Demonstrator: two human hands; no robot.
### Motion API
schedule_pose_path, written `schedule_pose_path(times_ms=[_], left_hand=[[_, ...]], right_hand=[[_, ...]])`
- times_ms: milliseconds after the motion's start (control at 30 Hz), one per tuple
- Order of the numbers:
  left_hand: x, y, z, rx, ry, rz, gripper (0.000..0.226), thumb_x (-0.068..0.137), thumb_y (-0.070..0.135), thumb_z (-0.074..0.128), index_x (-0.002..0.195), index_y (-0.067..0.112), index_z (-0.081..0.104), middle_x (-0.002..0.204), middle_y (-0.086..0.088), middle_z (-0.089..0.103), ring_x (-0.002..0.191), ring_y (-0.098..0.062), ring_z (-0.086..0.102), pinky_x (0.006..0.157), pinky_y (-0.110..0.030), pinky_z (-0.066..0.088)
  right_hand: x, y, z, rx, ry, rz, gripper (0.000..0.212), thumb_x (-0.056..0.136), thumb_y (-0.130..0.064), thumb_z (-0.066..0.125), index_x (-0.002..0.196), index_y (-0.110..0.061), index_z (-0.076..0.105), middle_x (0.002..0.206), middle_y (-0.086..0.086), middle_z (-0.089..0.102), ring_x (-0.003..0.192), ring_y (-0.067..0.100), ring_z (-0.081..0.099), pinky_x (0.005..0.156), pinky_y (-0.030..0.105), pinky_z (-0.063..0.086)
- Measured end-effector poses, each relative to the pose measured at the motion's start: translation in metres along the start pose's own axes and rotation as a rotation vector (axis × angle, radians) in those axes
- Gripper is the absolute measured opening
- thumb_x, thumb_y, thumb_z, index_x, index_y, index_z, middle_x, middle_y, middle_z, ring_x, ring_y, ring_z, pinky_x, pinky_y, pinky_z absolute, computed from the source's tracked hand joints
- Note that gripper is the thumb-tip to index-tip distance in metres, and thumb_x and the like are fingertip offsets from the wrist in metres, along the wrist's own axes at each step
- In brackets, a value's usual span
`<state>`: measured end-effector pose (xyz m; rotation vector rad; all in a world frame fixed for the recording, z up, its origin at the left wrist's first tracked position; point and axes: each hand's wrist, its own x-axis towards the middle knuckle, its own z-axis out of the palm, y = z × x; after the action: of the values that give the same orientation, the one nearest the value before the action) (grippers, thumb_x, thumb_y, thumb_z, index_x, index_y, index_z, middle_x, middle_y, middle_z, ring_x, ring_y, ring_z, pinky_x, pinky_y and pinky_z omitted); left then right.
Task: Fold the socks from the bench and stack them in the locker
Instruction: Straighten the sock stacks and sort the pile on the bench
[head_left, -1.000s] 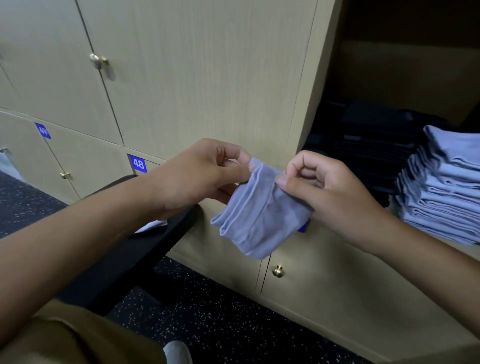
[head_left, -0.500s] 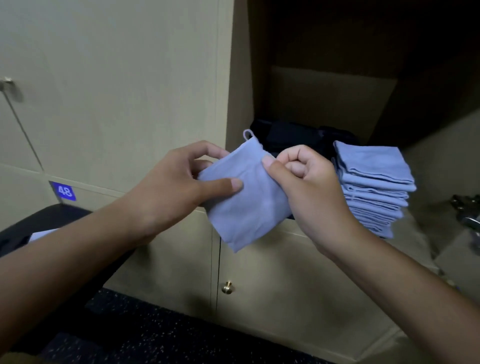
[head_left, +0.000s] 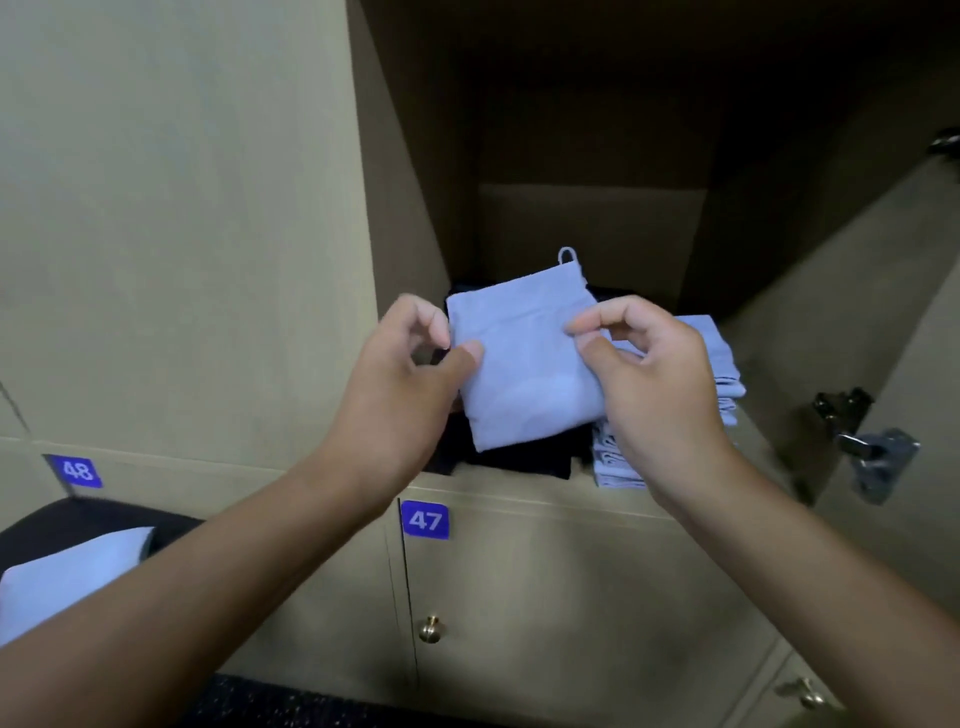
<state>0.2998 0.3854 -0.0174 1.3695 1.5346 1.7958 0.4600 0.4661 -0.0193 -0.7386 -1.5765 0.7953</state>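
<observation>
Head view: folded pale-blue sock with small loop on top, held up at open locker mouth. Left hand and right hand each pinching a side edge, grip closed on cloth. Behind: dark pile, blue stack. Another sock on worktop, lower left.

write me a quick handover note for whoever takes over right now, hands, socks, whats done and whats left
Left hand pinches the left edge of the folded light blue sock; right hand pinches its right edge.
The sock is held at the open locker mouth, over the dark pile, left of the light blue stack.
Done: this sock is folded.
Left: set it on the blue stack; another light blue piece waits on the bench.
</observation>
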Motion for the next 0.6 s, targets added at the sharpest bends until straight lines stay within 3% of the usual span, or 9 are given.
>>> schedule_pose_path(times_ms=[133, 267, 333, 467, 600], left_hand=[[0.010, 0.009, 0.026, 0.060, -0.086, 0.012, 0.005, 0.096, 0.008, 0.064, 0.099, 0.011, 0.062, 0.100, -0.002, 0.068, 0.071, -0.010, 0.065, 0.065, -0.028, 0.054], [0.028, 0.016, 0.053, 0.056, -0.135, 0.032, 0.018, 0.093, 0.010, 0.071, 0.108, 0.020, 0.070, 0.111, 0.000, 0.070, 0.082, -0.010, 0.073, 0.072, -0.028, 0.062], [0.039, 0.018, 0.066, 0.070, -0.170, 0.036, 0.022, 0.091, 0.012, 0.074, 0.110, 0.022, 0.071, 0.113, 0.000, 0.071, 0.089, -0.015, 0.073, 0.079, -0.032, 0.062], [0.059, 0.020, 0.092, 0.049, -0.255, 0.008, 0.030, 0.087, 0.013, 0.080, 0.115, 0.017, 0.071, 0.117, -0.001, 0.068, 0.102, -0.016, 0.070, 0.089, -0.033, 0.061], [0.072, 0.013, 0.110, 0.077, -0.267, 0.023, 0.031, 0.087, 0.016, 0.080, 0.117, 0.016, 0.072, 0.112, 0.002, 0.068, 0.102, -0.011, 0.068, 0.095, -0.031, 0.058]], right_hand=[[0.009, 0.003, -0.017, -0.006, 0.100, 0.068, 0.032, 0.097, -0.002, 0.053, 0.100, -0.026, 0.074, 0.101, -0.015, 0.072, 0.085, -0.002, 0.062, 0.074, 0.014, 0.044], [0.021, 0.002, -0.044, -0.045, 0.066, 0.121, 0.035, 0.094, -0.002, 0.057, 0.114, -0.026, 0.073, 0.100, -0.009, 0.072, 0.082, 0.011, 0.068, 0.071, 0.027, 0.056], [0.027, 0.006, -0.056, -0.019, 0.127, 0.109, 0.032, 0.093, -0.001, 0.062, 0.110, -0.025, 0.075, 0.107, -0.007, 0.073, 0.093, 0.010, 0.070, 0.079, 0.026, 0.058], [0.038, 0.020, -0.073, -0.015, 0.291, 0.109, 0.018, 0.090, -0.008, 0.071, 0.098, -0.022, 0.079, 0.098, -0.005, 0.077, 0.094, 0.013, 0.072, 0.085, 0.029, 0.058], [0.048, 0.034, -0.086, -0.052, 0.328, 0.165, 0.027, 0.095, -0.004, 0.059, 0.105, -0.020, 0.079, 0.106, -0.007, 0.075, 0.101, 0.011, 0.069, 0.096, 0.034, 0.057]])
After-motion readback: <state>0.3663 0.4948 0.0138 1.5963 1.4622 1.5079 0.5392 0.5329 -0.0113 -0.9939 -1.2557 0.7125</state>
